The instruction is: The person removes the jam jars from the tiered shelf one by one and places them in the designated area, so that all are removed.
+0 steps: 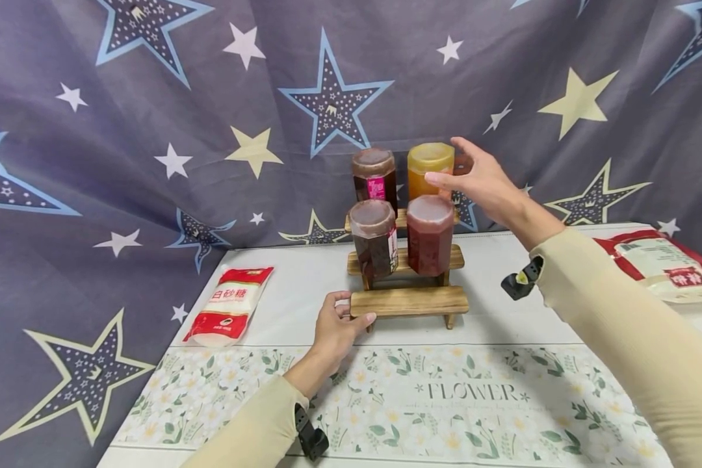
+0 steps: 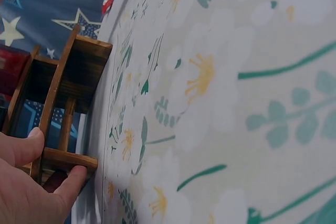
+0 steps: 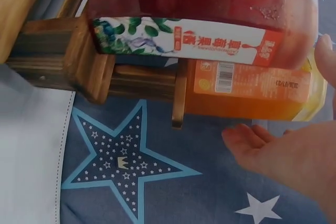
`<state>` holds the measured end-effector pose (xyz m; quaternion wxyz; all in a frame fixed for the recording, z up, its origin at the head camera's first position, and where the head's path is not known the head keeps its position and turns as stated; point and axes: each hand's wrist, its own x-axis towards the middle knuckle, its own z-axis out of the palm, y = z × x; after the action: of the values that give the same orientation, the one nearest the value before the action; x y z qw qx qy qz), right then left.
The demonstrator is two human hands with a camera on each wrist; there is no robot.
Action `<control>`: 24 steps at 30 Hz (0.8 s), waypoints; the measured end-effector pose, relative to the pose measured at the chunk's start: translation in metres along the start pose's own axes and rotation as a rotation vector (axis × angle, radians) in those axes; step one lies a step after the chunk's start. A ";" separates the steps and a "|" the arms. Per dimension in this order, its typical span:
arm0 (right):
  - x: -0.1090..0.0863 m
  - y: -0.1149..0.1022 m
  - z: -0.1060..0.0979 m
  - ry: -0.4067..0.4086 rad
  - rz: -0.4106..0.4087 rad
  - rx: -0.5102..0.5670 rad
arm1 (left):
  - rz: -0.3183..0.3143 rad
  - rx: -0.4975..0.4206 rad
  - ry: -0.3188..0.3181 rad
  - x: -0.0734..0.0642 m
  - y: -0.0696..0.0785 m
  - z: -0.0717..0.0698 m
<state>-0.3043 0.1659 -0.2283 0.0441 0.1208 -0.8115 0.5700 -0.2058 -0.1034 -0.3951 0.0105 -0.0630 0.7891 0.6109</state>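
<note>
A tiered wooden stand (image 1: 409,302) stands on the table, with jars on its upper tiers. My left hand (image 1: 335,335) grips the left end of its lowest step; the left wrist view shows the thumb and a finger (image 2: 71,184) against the wood. At the top right is an orange jar (image 1: 419,185) with a yellow lid. Around it my right hand (image 1: 488,188) is spread, thumb across its front in the head view; the right wrist view shows fingertips (image 3: 239,139) apart from its side. In front stands a red jar (image 1: 429,240) with a strawberry-jam style label (image 3: 210,43).
Two dark jars, a front one (image 1: 374,244) and a back one (image 1: 363,166), fill the stand's left side. A red-and-white sugar bag (image 1: 234,302) lies at left, another red-and-white bag (image 1: 637,253) at right. A star-patterned curtain (image 1: 304,58) hangs close behind.
</note>
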 end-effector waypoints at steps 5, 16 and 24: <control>0.006 0.001 0.007 -0.001 -0.023 0.012 | 0.002 -0.021 -0.008 0.001 -0.001 0.000; 0.009 0.005 0.014 0.045 -0.037 -0.008 | 0.001 -0.012 -0.013 0.001 0.001 0.000; 0.011 0.005 0.014 0.039 -0.005 0.003 | -0.001 -0.017 -0.008 0.002 0.001 0.000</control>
<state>-0.3149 0.1529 -0.2355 0.0613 0.1118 -0.8092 0.5735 -0.2077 -0.1034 -0.3942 0.0133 -0.0610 0.7837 0.6180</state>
